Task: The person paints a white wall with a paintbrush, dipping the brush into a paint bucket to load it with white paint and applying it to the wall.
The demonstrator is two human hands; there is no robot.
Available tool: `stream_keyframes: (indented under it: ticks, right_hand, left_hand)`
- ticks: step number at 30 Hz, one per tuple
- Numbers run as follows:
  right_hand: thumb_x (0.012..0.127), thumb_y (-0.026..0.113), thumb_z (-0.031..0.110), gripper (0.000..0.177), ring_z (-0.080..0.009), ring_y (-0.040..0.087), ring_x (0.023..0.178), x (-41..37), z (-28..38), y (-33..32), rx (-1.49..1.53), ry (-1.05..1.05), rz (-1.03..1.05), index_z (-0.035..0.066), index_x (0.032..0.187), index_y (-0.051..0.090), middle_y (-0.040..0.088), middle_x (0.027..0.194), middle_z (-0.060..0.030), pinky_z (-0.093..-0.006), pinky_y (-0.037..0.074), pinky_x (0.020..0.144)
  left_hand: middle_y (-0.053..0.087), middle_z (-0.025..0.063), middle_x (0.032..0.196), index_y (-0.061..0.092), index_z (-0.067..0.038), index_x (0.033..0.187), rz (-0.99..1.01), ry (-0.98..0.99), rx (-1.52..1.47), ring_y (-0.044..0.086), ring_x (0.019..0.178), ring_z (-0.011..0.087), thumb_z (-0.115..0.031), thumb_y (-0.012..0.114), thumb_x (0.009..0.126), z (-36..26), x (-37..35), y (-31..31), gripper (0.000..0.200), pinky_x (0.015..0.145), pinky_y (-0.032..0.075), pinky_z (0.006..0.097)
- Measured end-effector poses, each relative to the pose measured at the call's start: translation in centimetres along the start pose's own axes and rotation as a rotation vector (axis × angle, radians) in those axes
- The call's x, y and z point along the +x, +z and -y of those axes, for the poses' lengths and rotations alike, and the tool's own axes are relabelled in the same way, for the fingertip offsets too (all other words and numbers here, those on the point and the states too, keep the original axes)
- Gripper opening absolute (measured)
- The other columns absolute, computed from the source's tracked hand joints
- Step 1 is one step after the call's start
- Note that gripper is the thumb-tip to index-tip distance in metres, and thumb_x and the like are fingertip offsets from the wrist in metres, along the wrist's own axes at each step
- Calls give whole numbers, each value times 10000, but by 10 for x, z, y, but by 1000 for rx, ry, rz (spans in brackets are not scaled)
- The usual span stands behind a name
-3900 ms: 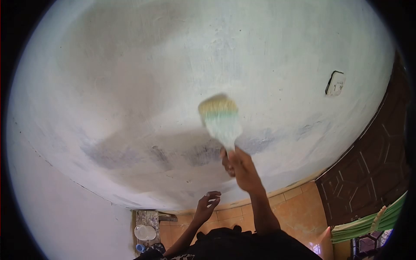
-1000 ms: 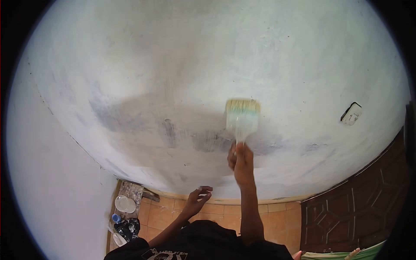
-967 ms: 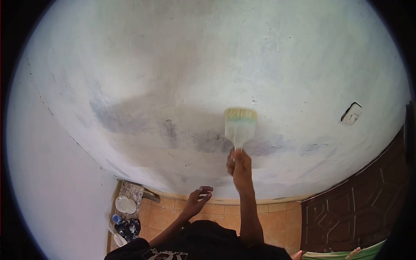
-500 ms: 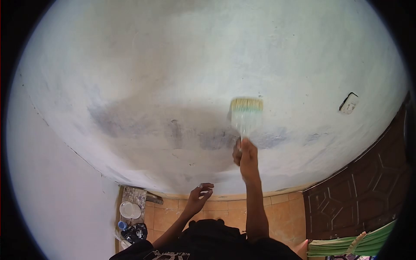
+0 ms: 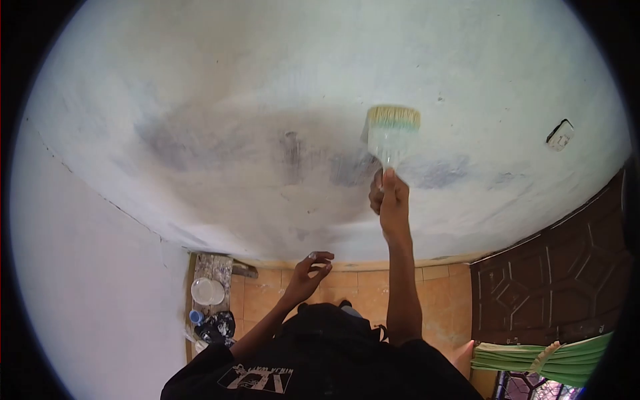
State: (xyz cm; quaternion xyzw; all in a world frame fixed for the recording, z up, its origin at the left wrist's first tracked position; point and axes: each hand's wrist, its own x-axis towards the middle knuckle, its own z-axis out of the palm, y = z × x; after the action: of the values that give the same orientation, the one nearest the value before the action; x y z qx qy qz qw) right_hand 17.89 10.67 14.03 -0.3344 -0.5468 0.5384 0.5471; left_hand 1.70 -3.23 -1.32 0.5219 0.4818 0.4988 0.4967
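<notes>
Right hand grips the brush handle, bristles against the wall. Left hand hangs free, fingers loosely curled, holding nothing.

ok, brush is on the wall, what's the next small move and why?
Probably stroke the brush down-left across the grey patch: the right hand holds it with bristles on the wall just above that patch, which looks thinly covered.

Well below the right hand I see a black shirt with white lettering; both forearms are bare.
</notes>
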Motion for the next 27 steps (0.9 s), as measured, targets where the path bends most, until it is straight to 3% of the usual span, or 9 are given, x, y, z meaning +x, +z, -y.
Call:
stream_keyframes:
  ticks: [5,10,13,16,18,20,22,25,27]
  right_hand:
    - [1016,381,473,469,-22,234,424,-56,-65,5,11,146,-65,123,703,385,271,537,76,-209,172,378]
    - [1026,369,450,467,-24,226,420,-31,-14,24,-46,-180,15,120,695,371,280,533,66,-216,165,370]
    - [1032,356,443,482,-30,238,428,-9,13,37,22,25,-51,118,676,365,291,530,58,-221,174,376]
    - [1032,348,448,492,-39,242,424,-12,-72,18,-148,-105,-41,120,667,367,296,523,51,-222,188,385]
    - [1027,356,460,502,-48,248,407,-43,-123,13,-152,-81,-45,130,649,370,297,513,48,-222,200,390]
    - [1020,371,470,518,-50,263,398,-78,-154,17,-129,90,-102,129,631,366,300,506,49,-223,196,383]
    - [1015,387,472,512,-45,277,400,-90,-131,31,37,300,-156,122,641,371,297,507,54,-227,188,372]
    - [1017,390,458,480,-37,267,403,-62,-82,38,44,26,-74,120,676,382,293,514,61,-226,178,365]
    - [1022,379,455,481,-32,253,405,-38,-42,45,97,31,-51,119,678,382,301,521,62,-219,177,370]
  left_hand:
    - [621,54,1141,593,-28,1118,-61,-68,-18,603,1021,150,-113,600,934,-5,-13,-6,203,871,497,318]
    - [625,45,1135,592,-26,1119,-68,-74,-49,603,1021,148,-125,599,937,3,-19,-11,207,877,492,318]
    - [623,41,1142,592,-28,1120,-41,-62,8,602,1026,145,-138,599,940,-2,-17,-15,211,877,492,320]
    - [623,34,1142,594,-34,1125,-55,-47,-20,600,1034,140,-140,606,937,-2,-11,-20,217,877,490,316]
    - [624,30,1138,597,-38,1126,-82,-39,-26,599,1038,138,-142,608,936,8,-7,-26,217,875,488,312]
    - [624,27,1135,597,-42,1126,-105,-24,-29,599,1039,136,-143,608,936,13,-5,-30,215,873,487,309]
    - [624,26,1132,597,-45,1128,-114,-18,-26,599,1038,135,-141,606,937,15,-2,-33,213,870,486,307]
    - [622,36,1131,589,-39,1128,-96,-35,-20,602,1035,139,-132,593,944,5,0,-32,206,869,490,310]
    - [620,48,1135,584,-29,1133,-69,-36,-16,602,1043,152,-124,586,946,1,1,-31,210,874,494,314]
